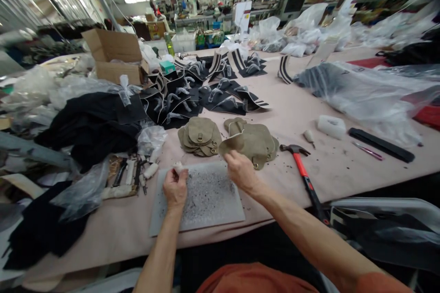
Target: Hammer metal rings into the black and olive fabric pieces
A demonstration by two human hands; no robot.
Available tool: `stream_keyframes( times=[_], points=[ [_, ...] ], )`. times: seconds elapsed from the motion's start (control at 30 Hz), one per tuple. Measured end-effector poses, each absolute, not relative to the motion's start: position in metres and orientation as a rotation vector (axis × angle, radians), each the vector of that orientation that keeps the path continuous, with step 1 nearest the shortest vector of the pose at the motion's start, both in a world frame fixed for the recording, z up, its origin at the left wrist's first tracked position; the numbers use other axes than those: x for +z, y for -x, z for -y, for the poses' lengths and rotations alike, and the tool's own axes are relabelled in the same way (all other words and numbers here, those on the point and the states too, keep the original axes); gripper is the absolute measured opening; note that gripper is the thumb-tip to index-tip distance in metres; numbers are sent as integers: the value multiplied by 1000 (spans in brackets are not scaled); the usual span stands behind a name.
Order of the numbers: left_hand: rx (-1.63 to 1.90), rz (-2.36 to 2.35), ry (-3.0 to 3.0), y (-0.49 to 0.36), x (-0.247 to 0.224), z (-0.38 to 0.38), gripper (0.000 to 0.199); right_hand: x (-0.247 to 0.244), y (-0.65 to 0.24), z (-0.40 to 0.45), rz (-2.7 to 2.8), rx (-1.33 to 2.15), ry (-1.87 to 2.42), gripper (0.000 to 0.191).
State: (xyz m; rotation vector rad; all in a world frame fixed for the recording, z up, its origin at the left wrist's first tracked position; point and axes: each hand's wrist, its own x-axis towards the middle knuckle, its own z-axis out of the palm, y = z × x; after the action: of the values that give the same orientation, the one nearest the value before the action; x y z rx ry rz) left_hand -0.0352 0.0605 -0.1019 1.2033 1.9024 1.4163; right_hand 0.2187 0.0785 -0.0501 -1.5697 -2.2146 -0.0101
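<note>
My left hand [175,187] is closed around a small white-wrapped tool [178,166], over the left side of a grey board [237,210]. That tool looks like the taped hole punches on the table, though most of it is hidden by my fingers. With my right hand [241,171] I pinch the near edge of an olive fabric piece [232,145], which tilts up from the right-hand pile. Beneath and behind it lie more olive pieces [261,139] with small brass rings. A second olive stack [199,135] sits to the left. Dark specks cover the board's middle.
A hammer [304,174] with a red and black handle lies right of the board. Farther right are a taped tool [309,136], a white roll [331,127] and a black case [381,144]. Black strapped pieces [223,96] cover the back; a cardboard box [115,55] stands left.
</note>
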Motion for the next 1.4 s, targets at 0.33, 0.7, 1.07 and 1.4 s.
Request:
stream_keyframes(
  times=[0.33, 0.7, 1.07, 1.4],
  points=[
    [1469, -1863, -1183, 32, -98, -61, 39, -88, -215, -35, 2270, 0, 1325, 21],
    [1546, -1189, -853, -32, -58, -62, 46, -95, -188, -18, 2089, 68, 1357, 6],
    [1296, -1204, -1066, -54, -90, -69, 47, -99, -208, 7, 1896, 351, 1201, 34],
    [1233, -1284, -1182, -57, -84, -72, 39, -104, -203, 10, 1946, 339, 1115, 37]
  ],
)
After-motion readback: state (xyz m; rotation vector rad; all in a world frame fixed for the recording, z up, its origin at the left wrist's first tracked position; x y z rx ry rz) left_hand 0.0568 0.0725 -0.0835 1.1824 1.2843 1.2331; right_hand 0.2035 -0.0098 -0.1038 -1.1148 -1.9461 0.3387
